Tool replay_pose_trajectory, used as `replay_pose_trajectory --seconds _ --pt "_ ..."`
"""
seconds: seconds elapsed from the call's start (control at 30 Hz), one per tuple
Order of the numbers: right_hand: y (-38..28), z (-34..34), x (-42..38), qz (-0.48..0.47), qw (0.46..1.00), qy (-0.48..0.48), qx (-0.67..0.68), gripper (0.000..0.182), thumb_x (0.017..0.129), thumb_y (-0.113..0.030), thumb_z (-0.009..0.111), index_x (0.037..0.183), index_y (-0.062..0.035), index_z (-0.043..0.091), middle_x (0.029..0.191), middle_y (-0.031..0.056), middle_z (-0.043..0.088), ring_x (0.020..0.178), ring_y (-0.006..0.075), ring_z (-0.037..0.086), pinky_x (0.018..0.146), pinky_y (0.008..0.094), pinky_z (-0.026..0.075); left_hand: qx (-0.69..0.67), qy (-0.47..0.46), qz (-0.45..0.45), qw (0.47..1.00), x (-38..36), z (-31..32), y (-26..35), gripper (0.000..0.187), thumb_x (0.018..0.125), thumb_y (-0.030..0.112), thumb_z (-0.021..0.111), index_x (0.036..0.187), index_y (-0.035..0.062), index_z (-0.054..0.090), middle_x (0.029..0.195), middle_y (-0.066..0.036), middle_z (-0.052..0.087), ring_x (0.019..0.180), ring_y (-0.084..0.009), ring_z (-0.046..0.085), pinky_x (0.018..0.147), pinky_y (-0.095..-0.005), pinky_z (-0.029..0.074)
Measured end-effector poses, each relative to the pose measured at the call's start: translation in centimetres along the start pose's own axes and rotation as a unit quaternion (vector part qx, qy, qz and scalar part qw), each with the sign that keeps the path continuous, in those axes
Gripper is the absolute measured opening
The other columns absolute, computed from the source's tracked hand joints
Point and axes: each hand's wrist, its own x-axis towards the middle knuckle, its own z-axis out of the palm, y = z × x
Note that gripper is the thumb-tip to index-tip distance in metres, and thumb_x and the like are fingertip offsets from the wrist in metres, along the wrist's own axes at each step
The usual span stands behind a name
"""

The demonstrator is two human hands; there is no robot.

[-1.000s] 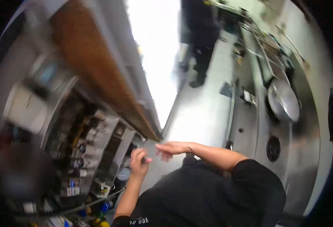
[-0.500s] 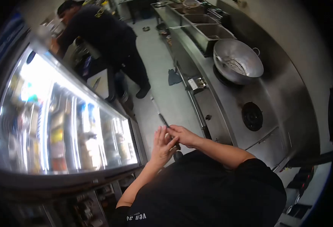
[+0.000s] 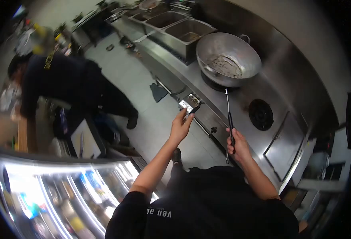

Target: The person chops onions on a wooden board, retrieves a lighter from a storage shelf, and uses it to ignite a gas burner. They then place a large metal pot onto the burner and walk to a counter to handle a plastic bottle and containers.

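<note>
My right hand [image 3: 239, 145] is wrapped round the black handle of a long-necked lighter [image 3: 228, 107]. Its thin metal neck points up and away, overlapping the stove top just below the wok. A small metal loop hangs from the lower end of the handle. My left hand [image 3: 180, 126] reaches forward with thumb and fingers apart. Its fingertips are right at the near edge of a small shiny box [image 3: 188, 104] on the stove's front rail. A large metal wok [image 3: 245, 55] with dark residue inside sits over a burner, beyond my right hand.
A bare black burner [image 3: 261, 114] lies right of the lighter. Metal wells [image 3: 189, 32] stand behind the wok. At left, a person in black [image 3: 70, 77] bends over a counter near a cutting board [image 3: 88, 139]. A lit glass-front fridge [image 3: 71, 191] stands at lower left.
My hands have parted: the right carried the lighter right towards the stove, the left reached forward to the box. My view has turned right, so fridge and person sit further left.
</note>
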Motion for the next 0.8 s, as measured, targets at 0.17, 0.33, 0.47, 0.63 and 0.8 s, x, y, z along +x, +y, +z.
replay_pose_trajectory --seconds 0.17,0.33,0.47,0.63,0.8 --pt "0.0 1.4 -1.5 -0.060 0.987 0.148 0.011 0.031 0.098 -0.032 0.050 0.116 -0.0074 0.052 0.070 0.0008 0.049 0.048 0.0074 0.041 0.038 0.0225 0.031 -0.097 -0.047 -0.041 0.993 12.1 2.8 5.6 0.077 0.089 0.035 0.062 0.140 -0.0093 0.025 0.133 -0.027 0.046 0.116 -0.0296 0.053 0.097 -0.0331 0.041" --pt "0.6 2.7 -3.5 -0.048 0.978 0.192 0.057 0.027 0.097 -0.027 0.051 0.113 -0.0052 0.053 0.072 0.0010 0.049 0.047 0.0067 0.037 0.036 0.0206 0.025 -0.231 -0.109 -0.259 0.931 23.0 7.7 3.9 0.100 0.075 0.050 0.074 0.142 -0.0055 0.024 0.143 -0.025 0.033 0.132 -0.0322 0.034 0.107 -0.0418 0.029" --pt "2.0 1.6 -5.3 -0.066 0.965 0.240 0.080 0.024 0.097 -0.022 0.050 0.111 -0.0031 0.054 0.072 0.0013 0.050 0.045 0.0062 0.035 0.036 0.0208 0.024 -0.356 -0.163 -0.310 0.866 28.2 11.9 0.4 0.081 0.074 0.036 0.074 0.137 0.0033 0.034 0.145 -0.014 0.028 0.126 -0.0359 0.034 0.103 -0.0528 0.031" --pt "2.9 -3.1 -6.9 -0.111 0.943 0.280 0.138 0.023 0.096 -0.022 0.052 0.108 -0.0034 0.056 0.069 0.0012 0.052 0.044 0.0062 0.036 0.035 0.0209 0.023 -0.356 -0.128 -0.351 0.856 29.1 13.2 1.7 0.056 0.075 0.006 0.054 0.129 0.0046 0.038 0.130 -0.019 0.037 0.117 -0.0412 0.041 0.093 -0.0605 0.038" --pt "1.2 -7.5 -8.2 -0.142 0.928 0.309 0.149 0.025 0.096 -0.024 0.052 0.110 -0.0031 0.056 0.069 0.0002 0.051 0.043 0.0056 0.037 0.034 0.0207 0.022 -0.348 -0.133 -0.342 0.863 25.7 14.7 3.6 0.054 0.073 0.000 0.048 0.126 0.0005 0.037 0.123 -0.022 0.038 0.114 -0.0446 0.040 0.090 -0.0668 0.039"
